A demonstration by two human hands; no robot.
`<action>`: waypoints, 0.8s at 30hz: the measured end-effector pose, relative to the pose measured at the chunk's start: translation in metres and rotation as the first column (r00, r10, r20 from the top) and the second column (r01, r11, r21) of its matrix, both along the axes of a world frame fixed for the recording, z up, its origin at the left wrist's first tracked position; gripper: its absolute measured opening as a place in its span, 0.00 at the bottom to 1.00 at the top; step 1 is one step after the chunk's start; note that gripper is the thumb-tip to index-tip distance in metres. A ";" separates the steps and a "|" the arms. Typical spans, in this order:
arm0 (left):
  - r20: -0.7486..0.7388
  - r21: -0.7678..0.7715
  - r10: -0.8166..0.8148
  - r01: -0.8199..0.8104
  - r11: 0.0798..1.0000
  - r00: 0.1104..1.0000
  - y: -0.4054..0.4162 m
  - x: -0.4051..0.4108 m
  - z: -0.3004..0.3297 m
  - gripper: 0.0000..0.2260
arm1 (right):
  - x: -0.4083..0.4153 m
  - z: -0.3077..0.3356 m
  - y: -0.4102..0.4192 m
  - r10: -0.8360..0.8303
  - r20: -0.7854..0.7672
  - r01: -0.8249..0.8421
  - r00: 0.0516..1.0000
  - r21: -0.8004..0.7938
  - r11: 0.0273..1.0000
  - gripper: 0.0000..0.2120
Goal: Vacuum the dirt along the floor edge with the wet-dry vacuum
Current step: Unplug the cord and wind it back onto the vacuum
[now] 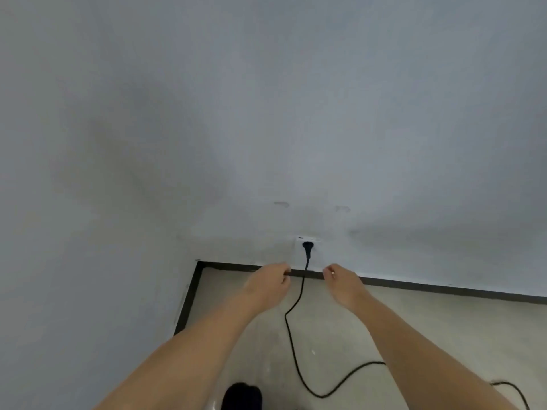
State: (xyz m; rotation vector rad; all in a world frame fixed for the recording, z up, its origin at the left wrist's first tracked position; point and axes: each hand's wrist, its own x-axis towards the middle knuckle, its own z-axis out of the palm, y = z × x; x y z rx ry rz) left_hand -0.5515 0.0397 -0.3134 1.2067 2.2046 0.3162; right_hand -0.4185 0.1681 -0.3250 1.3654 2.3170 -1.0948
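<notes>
A black plug sits in a white wall socket low on the wall. From it a black power cord hangs down and snakes across the floor to the right. My left hand hovers just left of the cord with loosely curled fingers, holding nothing. On the cord's right side my right hand, with a ring on one finger, is also relaxed and holds nothing. Neither hand touches the plug or cord. The vacuum itself is out of view.
A dark baseboard runs along the foot of the white wall and turns at a corner on the left. The floor is pale with faint specks. A black shoe tip shows at the bottom.
</notes>
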 end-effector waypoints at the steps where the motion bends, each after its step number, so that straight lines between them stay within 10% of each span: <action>1: -0.036 0.041 -0.011 0.012 0.999 0.999 0.008 -0.011 -0.030 0.14 | -0.010 -0.030 0.005 -0.053 -0.014 0.053 0.998 -0.006 0.999 0.14; 8: -0.428 0.308 -0.228 0.378 0.873 0.875 0.059 -0.077 -0.218 0.16 | -0.073 -0.193 0.048 -0.321 -0.313 0.337 0.894 -0.002 0.941 0.23; 13: -0.807 0.421 -0.103 0.689 0.590 0.581 0.094 -0.097 -0.291 0.21 | -0.094 -0.237 0.063 -0.711 -0.428 0.368 0.558 -0.640 0.674 0.19; 24: -0.976 -0.010 -0.127 0.549 0.836 0.177 0.134 -0.146 -0.271 0.62 | -0.100 -0.241 0.063 -0.726 -0.410 0.363 0.552 -0.666 0.652 0.15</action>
